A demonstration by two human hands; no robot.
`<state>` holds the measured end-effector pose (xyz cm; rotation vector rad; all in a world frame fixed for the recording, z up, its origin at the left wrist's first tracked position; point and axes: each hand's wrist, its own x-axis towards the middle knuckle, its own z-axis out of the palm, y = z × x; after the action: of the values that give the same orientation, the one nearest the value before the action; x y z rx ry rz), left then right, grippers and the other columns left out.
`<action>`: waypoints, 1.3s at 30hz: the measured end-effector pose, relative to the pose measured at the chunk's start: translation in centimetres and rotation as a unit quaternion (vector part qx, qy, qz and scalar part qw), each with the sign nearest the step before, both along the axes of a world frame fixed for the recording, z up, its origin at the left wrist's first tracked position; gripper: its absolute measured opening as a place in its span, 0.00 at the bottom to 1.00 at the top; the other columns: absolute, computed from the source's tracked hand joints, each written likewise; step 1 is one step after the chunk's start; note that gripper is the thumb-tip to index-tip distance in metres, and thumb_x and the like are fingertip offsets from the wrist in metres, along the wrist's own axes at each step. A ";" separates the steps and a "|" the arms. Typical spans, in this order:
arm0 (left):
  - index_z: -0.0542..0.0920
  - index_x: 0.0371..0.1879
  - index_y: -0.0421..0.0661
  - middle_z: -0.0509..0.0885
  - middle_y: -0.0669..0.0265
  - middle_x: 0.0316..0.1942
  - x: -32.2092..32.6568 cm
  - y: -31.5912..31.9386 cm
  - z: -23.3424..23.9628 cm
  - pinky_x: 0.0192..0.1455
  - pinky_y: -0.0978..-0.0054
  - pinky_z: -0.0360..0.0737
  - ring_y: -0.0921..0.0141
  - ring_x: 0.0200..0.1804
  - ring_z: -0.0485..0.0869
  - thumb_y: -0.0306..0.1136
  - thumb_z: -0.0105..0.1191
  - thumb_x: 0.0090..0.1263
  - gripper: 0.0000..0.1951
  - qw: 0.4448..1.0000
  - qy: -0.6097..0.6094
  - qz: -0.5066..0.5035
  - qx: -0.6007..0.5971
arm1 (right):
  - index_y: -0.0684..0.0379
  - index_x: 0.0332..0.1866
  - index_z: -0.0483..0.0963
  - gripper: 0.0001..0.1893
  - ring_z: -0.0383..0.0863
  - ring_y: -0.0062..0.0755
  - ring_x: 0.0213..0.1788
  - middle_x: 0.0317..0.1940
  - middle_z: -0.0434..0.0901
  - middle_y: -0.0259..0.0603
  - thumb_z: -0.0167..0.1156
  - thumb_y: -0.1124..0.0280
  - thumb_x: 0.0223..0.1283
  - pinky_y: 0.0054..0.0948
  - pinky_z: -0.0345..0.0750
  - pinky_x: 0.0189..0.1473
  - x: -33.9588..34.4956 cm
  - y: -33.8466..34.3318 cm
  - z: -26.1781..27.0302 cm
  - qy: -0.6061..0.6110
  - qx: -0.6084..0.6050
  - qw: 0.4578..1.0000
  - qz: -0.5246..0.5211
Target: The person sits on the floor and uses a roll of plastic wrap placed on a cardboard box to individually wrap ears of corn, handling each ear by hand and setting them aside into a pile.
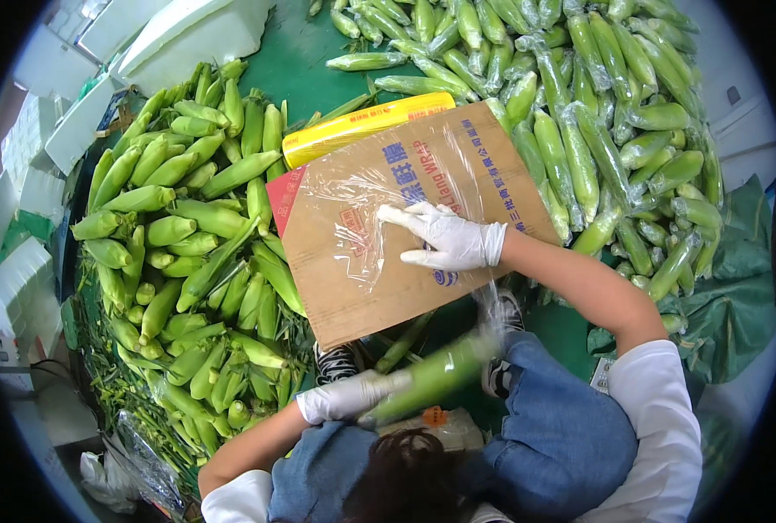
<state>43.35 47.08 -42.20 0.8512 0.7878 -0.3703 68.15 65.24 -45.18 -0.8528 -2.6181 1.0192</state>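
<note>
My left hand, in a white glove, grips one end of a green ear of corn in its husk low between my knees. The ear is blurred, and some clear film hangs by its right end. My gloved right hand lies with spread fingers on a sheet of clear plastic wrap. Beneath that film is a printed brown cardboard box, tilted before me. A yellow roll of film rests along the box's far edge.
Unwrapped corn ears are heaped on the left. Film-wrapped corn is piled at the right and far right. White foam boxes stand at the far left, and a green tarp lies crumpled at the right. Loose husk leaves litter the left side.
</note>
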 end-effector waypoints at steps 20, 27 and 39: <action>0.85 0.42 0.38 0.85 0.63 0.39 3.4 3.5 6.8 0.47 0.73 0.79 0.71 0.42 0.81 0.27 0.68 0.61 0.11 0.821 0.017 0.327 0.468 | 0.64 0.50 0.82 0.12 0.84 0.24 0.45 0.43 0.86 0.40 0.57 0.67 0.73 0.26 0.78 0.54 4.6 -14.2 4.9 0.427 -0.496 0.631 -0.416; 0.73 0.39 0.38 0.82 0.53 0.41 9.3 5.6 7.7 0.47 0.65 0.80 0.63 0.40 0.82 0.40 0.52 0.68 0.15 0.654 -0.274 0.536 0.458 | 0.60 0.56 0.78 0.27 0.85 0.25 0.29 0.38 0.87 0.40 0.45 0.46 0.77 0.21 0.76 0.22 5.2 -16.0 4.2 0.244 -0.730 0.610 -0.187; 0.79 0.55 0.38 0.83 0.64 0.50 12.2 6.6 1.4 0.59 0.74 0.79 0.74 0.53 0.82 0.22 0.59 0.70 0.15 0.846 -0.070 0.290 0.441 | 0.58 0.44 0.80 0.27 0.72 0.22 0.17 0.22 0.79 0.32 0.60 0.39 0.66 0.28 0.72 0.21 34.8 -8.9 8.6 0.225 -0.081 0.600 -0.764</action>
<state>55.53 53.71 -40.83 1.4052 1.0419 0.6552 102.90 56.29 -36.58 -1.8891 -0.6294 0.6418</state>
